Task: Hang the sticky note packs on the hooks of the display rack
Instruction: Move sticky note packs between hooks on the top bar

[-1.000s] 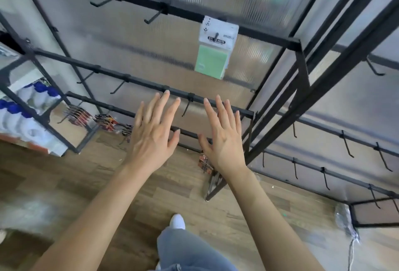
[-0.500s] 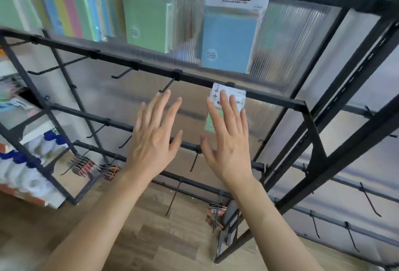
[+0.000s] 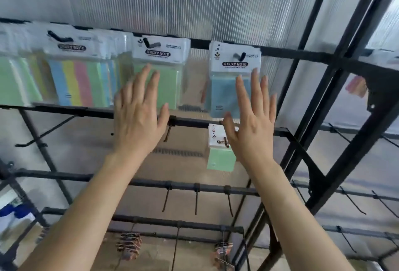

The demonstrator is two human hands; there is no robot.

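My view is tilting upward compared with half a second ago, so the top row of sticky note packs, then cut off at the frame's upper edge, is now sitting fully in sight, and both hands are appearing higher against the display rack (image 3: 336,70). I am holding the left hand (image 3: 138,117) and the right hand (image 3: 252,124) up with fingers spread and palms toward the rack; both are released and gripping nothing. The left hand is hovering before the green pack (image 3: 166,85) on the top rail, and the right hand is overlapping the blue pack (image 3: 224,96) hanging from its hook (image 3: 239,56). Just below, a smaller green pack (image 3: 220,158) is dangling from a hook on the second rail, partly hidden behind my right thumb. Multicoloured packs (image 3: 71,80) are crowding the left end of the top rail. I am judging the hanging as largely done here, since neither hand is carrying a pack and the empty hooks (image 3: 196,201) lower down are waiting. The risk I am seeing is a spread finger brushing the blue pack and swinging it off its hook tip, or the right wrist nudging the small green pack loose. Whether either hand is actually touching a pack, I cannot tell.
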